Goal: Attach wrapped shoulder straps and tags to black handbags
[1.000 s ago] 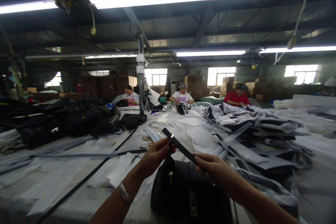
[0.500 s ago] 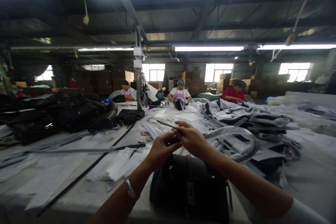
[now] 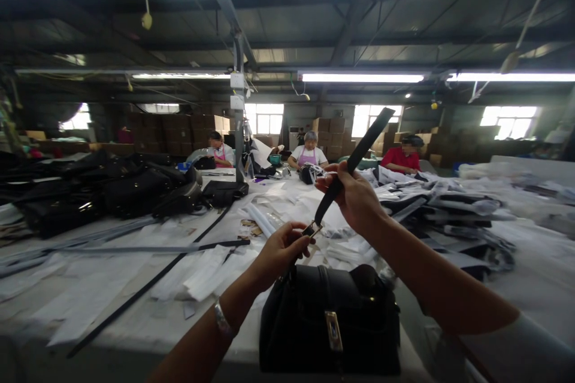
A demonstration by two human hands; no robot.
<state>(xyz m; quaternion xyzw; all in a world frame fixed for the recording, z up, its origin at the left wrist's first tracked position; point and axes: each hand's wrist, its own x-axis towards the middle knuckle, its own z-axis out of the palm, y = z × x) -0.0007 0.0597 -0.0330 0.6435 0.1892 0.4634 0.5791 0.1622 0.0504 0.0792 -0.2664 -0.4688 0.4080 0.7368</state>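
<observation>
A black handbag with a gold clasp stands upright at the table's front edge, below my hands. My left hand is closed in a pinch on a small gold buckle above the bag. From this buckle a flat black strap runs up and to the right. My right hand grips the strap partway along, and its free end sticks up past the fingers. Whether the strap is joined to the bag is hidden behind my left hand.
Several black bags are heaped at the left. Long dark strips and white paper sheets lie across the table. Wrapped pieces pile up at the right. Across the table sit three co-workers, one in a red shirt. A post rises from the table.
My right hand has moved up and to the right, drawing the strap out to a raised, slanted length. My left hand stays near the same spot, now at the buckle.
</observation>
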